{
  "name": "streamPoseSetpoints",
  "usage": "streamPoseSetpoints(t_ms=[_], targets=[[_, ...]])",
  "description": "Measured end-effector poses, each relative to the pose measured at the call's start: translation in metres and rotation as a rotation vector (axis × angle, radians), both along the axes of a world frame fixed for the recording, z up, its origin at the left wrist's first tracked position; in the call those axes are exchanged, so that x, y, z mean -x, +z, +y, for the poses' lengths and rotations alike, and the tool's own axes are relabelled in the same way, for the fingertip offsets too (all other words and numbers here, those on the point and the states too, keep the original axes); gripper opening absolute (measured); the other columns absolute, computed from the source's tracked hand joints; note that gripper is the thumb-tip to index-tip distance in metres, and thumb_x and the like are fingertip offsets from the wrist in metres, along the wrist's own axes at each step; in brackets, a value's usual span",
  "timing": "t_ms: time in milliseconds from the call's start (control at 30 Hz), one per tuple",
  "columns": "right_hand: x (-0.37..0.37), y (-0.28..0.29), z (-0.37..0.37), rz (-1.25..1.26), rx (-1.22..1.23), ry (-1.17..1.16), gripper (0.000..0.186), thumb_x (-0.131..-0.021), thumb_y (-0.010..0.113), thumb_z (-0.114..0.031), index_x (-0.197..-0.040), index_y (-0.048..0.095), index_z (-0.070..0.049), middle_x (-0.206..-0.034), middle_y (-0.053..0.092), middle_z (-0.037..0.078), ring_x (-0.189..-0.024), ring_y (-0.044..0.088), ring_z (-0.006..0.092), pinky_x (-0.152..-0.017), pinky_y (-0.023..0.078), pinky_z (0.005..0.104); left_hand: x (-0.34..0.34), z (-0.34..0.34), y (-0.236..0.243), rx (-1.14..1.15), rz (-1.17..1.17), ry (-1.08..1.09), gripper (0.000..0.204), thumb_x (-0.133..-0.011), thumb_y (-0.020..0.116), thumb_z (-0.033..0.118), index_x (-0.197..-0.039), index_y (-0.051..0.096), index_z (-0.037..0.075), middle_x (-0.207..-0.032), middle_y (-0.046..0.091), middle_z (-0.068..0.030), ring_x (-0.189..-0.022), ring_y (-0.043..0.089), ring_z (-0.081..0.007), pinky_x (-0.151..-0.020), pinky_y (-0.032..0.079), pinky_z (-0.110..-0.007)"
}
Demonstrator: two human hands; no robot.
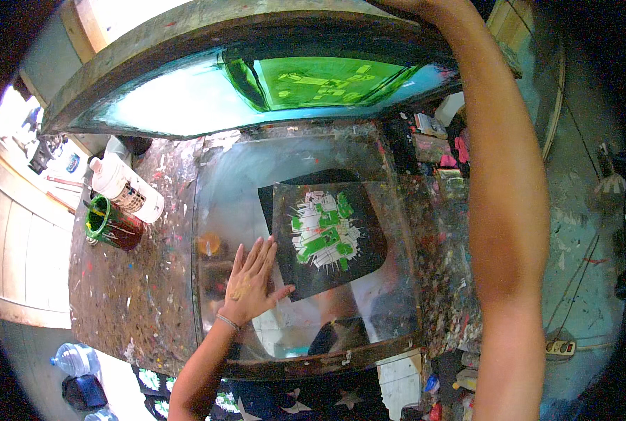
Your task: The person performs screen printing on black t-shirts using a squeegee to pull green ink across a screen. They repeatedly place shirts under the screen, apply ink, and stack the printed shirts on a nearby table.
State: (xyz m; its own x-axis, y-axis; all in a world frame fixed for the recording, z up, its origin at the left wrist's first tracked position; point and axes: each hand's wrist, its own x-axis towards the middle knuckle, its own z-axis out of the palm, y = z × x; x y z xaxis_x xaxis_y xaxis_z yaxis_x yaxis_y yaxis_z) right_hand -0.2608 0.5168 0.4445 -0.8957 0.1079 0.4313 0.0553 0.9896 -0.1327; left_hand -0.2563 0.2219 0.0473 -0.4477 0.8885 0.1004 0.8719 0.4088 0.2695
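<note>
My left hand (252, 281) lies flat with fingers spread on a glossy glass-like plate (228, 168), its thumb at the edge of a black piece (369, 256). That piece carries a green and white blocky print (323, 231); what looks like a clear sheet partly covers it. Above the plate, a wooden-framed printing screen (151, 45) is tilted up, a bright green patch (327, 78) showing on its mesh. My right arm reaches up the right side, and my right hand (418, 8) grips the screen's top edge. The picture's upper edge cuts off part of that hand.
Left of the plate, a white bottle (130, 188) and a green-rimmed paint container (113, 224) stand on the paint-spattered table (130, 295). Small packages (432, 137) lie back right. A water bottle (76, 359) sits lower left, a power strip (560, 347) lower right.
</note>
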Motion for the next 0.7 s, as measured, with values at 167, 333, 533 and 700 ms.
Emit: streamPoseSetpoints(t_ms=[167, 333, 533, 700], targets=[[0.006, -0.003, 0.003, 0.057, -0.014, 0.013, 0.088, -0.091, 0.052, -0.071, -0.108, 0.071, 0.014, -0.116, 0.066, 0.039, -0.111, 0.066, 0.0470, -0.102, 0.048, 0.0443, 0.000, 0.002, 0.000, 0.009, -0.009, 0.017, 0.099, -0.092, 0.055, 0.068, -0.160, 0.028, 0.002, -0.168, 0.029, -0.0125, -0.157, 0.022, -0.0293, -0.127, 0.009, -0.053], [0.006, -0.003, 0.011, 0.014, -0.034, 0.008, 0.084, -0.092, 0.051, -0.069, -0.110, 0.072, 0.010, -0.115, 0.067, 0.038, -0.110, 0.066, 0.0475, -0.102, 0.048, 0.0445, 0.001, 0.004, 0.002, 0.048, -0.010, 0.008, 0.099, -0.093, 0.054, 0.068, -0.161, 0.027, 0.001, -0.168, 0.028, -0.0134, -0.157, 0.020, -0.0301, -0.128, 0.007, -0.053], [0.018, -0.005, 0.015, 0.054, -0.063, 0.020, 0.082, -0.094, 0.050, -0.068, -0.108, 0.071, 0.011, -0.113, 0.066, 0.039, -0.108, 0.066, 0.0480, -0.099, 0.048, 0.0456, 0.004, 0.004, 0.002, 0.077, -0.032, -0.002, 0.099, -0.094, 0.052, 0.067, -0.161, 0.025, 0.001, -0.169, 0.027, -0.0140, -0.158, 0.019, -0.0306, -0.128, 0.005, -0.052], [0.004, -0.002, 0.011, 0.022, -0.077, 0.061, 0.082, -0.094, 0.050, -0.068, -0.107, 0.071, 0.011, -0.111, 0.066, 0.039, -0.105, 0.067, 0.0478, -0.097, 0.048, 0.0465, 0.003, 0.004, 0.000, 0.071, -0.014, 0.014, 0.096, -0.095, 0.050, 0.066, -0.161, 0.026, 0.002, -0.169, 0.026, -0.0102, -0.157, 0.019, -0.0290, -0.128, 0.006, -0.052]])
